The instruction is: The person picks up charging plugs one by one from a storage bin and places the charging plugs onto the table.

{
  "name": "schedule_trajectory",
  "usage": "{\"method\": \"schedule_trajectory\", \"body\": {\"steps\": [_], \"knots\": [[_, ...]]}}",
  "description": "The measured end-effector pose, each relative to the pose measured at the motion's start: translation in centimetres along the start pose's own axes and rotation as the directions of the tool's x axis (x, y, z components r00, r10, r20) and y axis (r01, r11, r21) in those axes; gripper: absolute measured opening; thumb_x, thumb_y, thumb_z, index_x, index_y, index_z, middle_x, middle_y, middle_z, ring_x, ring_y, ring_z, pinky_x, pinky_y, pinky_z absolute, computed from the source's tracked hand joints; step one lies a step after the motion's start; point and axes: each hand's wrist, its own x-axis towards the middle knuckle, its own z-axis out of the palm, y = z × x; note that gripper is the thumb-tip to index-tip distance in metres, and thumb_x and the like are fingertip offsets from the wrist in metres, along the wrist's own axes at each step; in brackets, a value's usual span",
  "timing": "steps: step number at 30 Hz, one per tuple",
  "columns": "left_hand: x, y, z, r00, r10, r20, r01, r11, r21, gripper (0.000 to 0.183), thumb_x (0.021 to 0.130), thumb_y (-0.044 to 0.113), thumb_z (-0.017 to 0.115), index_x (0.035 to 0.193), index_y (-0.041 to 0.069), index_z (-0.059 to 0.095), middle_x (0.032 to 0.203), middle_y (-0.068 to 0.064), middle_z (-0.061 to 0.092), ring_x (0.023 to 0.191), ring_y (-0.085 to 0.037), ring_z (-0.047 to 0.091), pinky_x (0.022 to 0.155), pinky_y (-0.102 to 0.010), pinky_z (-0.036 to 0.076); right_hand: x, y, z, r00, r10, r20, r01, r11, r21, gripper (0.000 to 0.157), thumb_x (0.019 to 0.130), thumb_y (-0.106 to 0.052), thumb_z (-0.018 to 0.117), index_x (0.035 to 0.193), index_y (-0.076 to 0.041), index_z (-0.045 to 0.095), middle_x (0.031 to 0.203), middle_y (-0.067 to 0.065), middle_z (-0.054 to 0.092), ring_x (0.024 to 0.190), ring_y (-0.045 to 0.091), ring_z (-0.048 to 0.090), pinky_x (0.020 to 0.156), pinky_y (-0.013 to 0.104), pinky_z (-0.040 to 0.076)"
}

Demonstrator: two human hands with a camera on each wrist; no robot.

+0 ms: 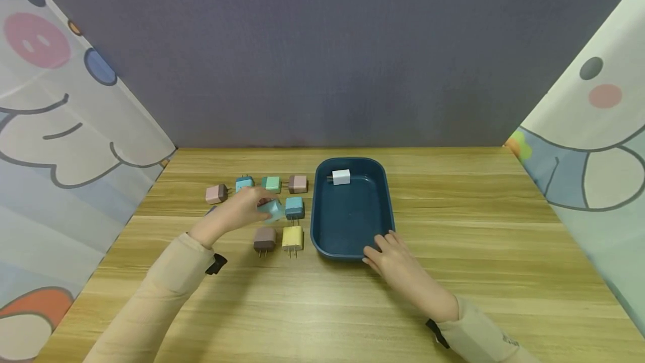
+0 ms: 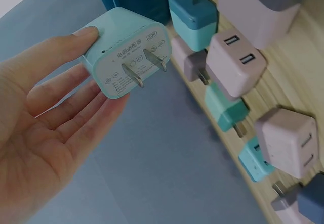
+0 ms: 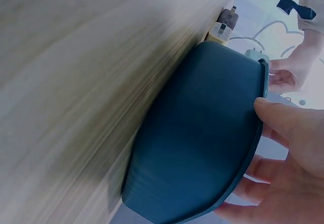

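My left hand (image 1: 237, 210) holds a light blue charger plug (image 2: 126, 52) above the table, thumb on one side and fingers beneath. Its two metal prongs and printed face show in the left wrist view. With the right hand (image 1: 400, 268) I grip the near right corner of a dark blue plastic bin (image 1: 350, 231), the thumb outside at the rim and the fingers over the inner side. One white charger plug (image 1: 341, 177) lies inside the bin, near its far left corner.
Left of the bin lie several charger plugs: a blue one (image 1: 294, 206), a yellow one (image 1: 292, 237), a brown one (image 1: 265, 237), a green one (image 1: 272, 184) and pink ones (image 1: 216, 194). A grey panel (image 1: 342, 60) closes the table's far edge; printed curtains (image 1: 594, 144) flank it.
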Motion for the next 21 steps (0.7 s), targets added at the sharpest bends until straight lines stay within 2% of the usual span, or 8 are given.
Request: {"method": "schedule_trajectory", "body": {"steps": [3,7,9,12,14,18,21], "knots": [[-0.4,-0.4,0.1,1.0,0.002,-0.015,-0.002,1.0,0.006,0.036,0.076,0.004,0.067,0.11,-0.003,0.06,0.095,-0.011,0.062,0.076,-0.016,0.056,0.063,-0.027,0.047,0.0,0.0,0.0,1.0,-0.002,-0.004,0.002,1.0,0.003,0.042,0.096,-0.033,0.029,0.076,-0.011,0.058,0.072,0.003,0.046,0.07,0.021,0.052,0.078,0.047,0.046],[-1.1,-1.1,0.2,0.999,0.004,-0.049,-0.004,1.0,-0.003,0.035,0.074,0.002,0.067,0.108,-0.004,0.06,0.089,-0.009,0.062,0.072,-0.016,0.055,0.06,-0.027,0.046,0.0,0.0,0.0,1.0,-0.001,-0.005,0.001,1.0,0.004,0.047,0.097,-0.035,0.023,0.076,-0.011,0.058,0.072,0.003,0.046,0.069,0.02,0.051,0.078,0.047,0.046],[-1.5,-1.4,0.3,0.998,-0.004,-0.064,0.003,1.0,-0.012,0.035,0.074,0.001,0.067,0.107,-0.005,0.06,0.089,-0.01,0.062,0.073,-0.017,0.056,0.061,-0.028,0.047,0.0,0.0,0.0,1.0,0.001,0.001,-0.001,1.0,0.004,0.037,0.096,-0.032,0.034,0.076,-0.011,0.058,0.071,0.003,0.046,0.069,0.02,0.051,0.079,0.047,0.046],[-2.0,-1.9,0.3,0.997,-0.023,-0.072,0.021,0.999,-0.029,0.034,0.074,0.001,0.067,0.106,-0.007,0.059,0.091,-0.013,0.063,0.078,-0.023,0.059,0.063,-0.031,0.049,0.0,0.0,0.0,1.0,0.005,0.015,-0.005,1.0,0.005,0.019,0.088,-0.026,0.052,0.076,-0.012,0.058,0.072,0.003,0.046,0.069,0.019,0.051,0.08,0.047,0.046],[-2.3,-2.1,0.4,0.997,-0.038,-0.069,0.035,0.999,-0.038,0.034,0.074,0.001,0.067,0.106,-0.008,0.059,0.091,-0.014,0.062,0.08,-0.024,0.059,0.064,-0.032,0.049,0.0,0.0,0.0,1.0,0.008,0.018,-0.008,1.0,0.005,0.016,0.086,-0.024,0.055,0.076,-0.012,0.058,0.071,0.002,0.046,0.069,0.019,0.051,0.08,0.047,0.046],[-2.8,-2.5,0.6,0.997,-0.047,-0.065,0.044,0.998,-0.046,0.035,0.074,0.0,0.066,0.107,-0.009,0.057,0.093,-0.015,0.062,0.082,-0.027,0.059,0.067,-0.033,0.05,0.0,0.0,0.0,1.0,0.008,0.012,-0.009,1.0,0.008,0.033,0.094,-0.031,0.039,0.076,-0.012,0.059,0.071,0.003,0.046,0.069,0.019,0.051,0.079,0.048,0.046],[-3.1,-2.7,0.7,0.996,-0.062,-0.06,0.059,0.997,-0.048,0.038,0.074,0.001,0.066,0.11,-0.009,0.057,0.096,-0.016,0.061,0.083,-0.027,0.059,0.068,-0.033,0.05,0.0,0.0,0.0,1.0,0.007,0.006,-0.007,1.0,0.008,0.041,0.096,-0.034,0.03,0.076,-0.011,0.058,0.071,0.003,0.046,0.068,0.02,0.051,0.079,0.048,0.046]]}}
